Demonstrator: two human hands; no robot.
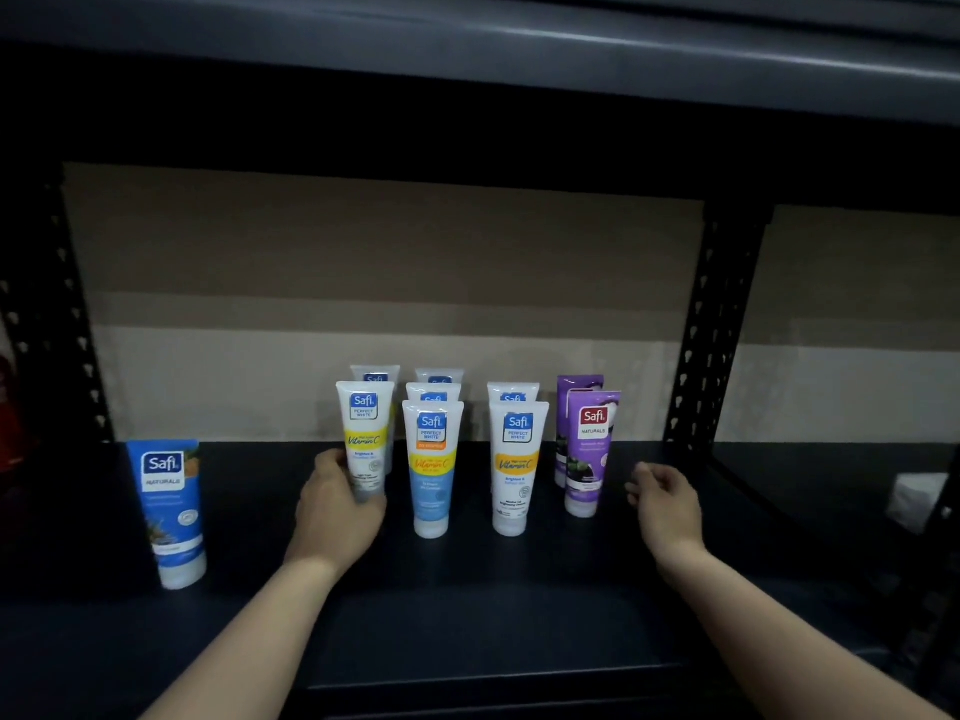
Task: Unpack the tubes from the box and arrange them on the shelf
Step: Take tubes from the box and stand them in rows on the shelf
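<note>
Tubes stand on the dark shelf (493, 605) with their long axes upright, caps down and crimped flat ends up, labels facing the camera. Largest in view is the blue tube (169, 511), alone at the left and well apart from the rest. In the middle, white tubes form three short files running back toward the beige wall (363, 262); the front ones are the yellow-banded tube (363, 433), the blue-bottomed tube (432, 467) and the orange-banded tube (515, 465), and those behind show only their tops. At the right a purple tube (589, 452) covers most of a second purple one behind it. The left hand (337, 506) curls around the lower part of the yellow-banded tube, hiding its cap. The right hand (662, 504) hovers beside the purple tube, fingers loosely curled, its grip holding nothing. Small print on the labels is too blurred to read.
</note>
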